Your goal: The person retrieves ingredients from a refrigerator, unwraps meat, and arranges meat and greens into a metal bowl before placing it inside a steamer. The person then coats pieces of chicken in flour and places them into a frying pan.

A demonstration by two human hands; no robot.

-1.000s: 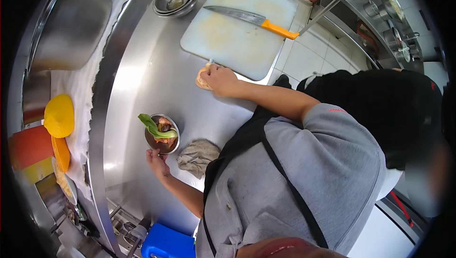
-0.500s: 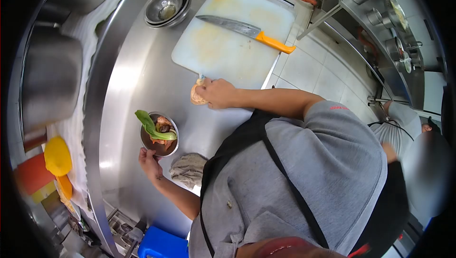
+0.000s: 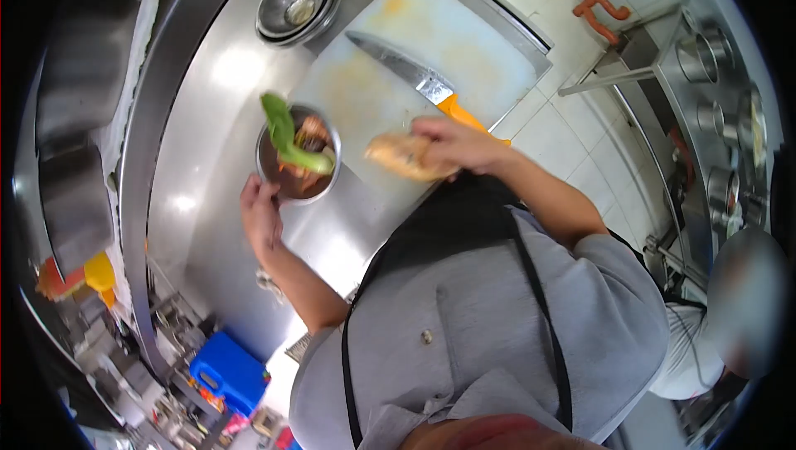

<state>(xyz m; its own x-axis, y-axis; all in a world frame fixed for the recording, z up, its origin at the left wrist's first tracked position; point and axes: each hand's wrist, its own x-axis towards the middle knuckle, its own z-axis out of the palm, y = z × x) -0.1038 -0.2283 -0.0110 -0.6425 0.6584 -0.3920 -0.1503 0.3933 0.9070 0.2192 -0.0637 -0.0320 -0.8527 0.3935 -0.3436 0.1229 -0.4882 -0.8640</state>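
Gripping the rim of a metal bowl [image 3: 275,181] between thumb and fingers, your left hand [image 3: 261,205] holds the vessel beside the corner of a white cutting board [image 3: 489,60]. Inside the bowl, a green leafy vegetable [image 3: 286,135] lies over orange-brown pieces of food [image 3: 313,128], its leaf extending past the rim. Your right hand [image 3: 460,147] is closed around a tan, rounded item [image 3: 402,157], blurred, over the board's near side; its exact nature cannot be told. Just beyond that hand, a large knife [image 3: 398,60] lies on the board, its orange handle reaching the right edge. Farther out, nested metal bowls [image 3: 290,7] sit on the steel counter [image 3: 207,168] near the board's far left. A blue container [image 3: 228,371] is at lower left, and another person [image 3: 688,350] appears at right.
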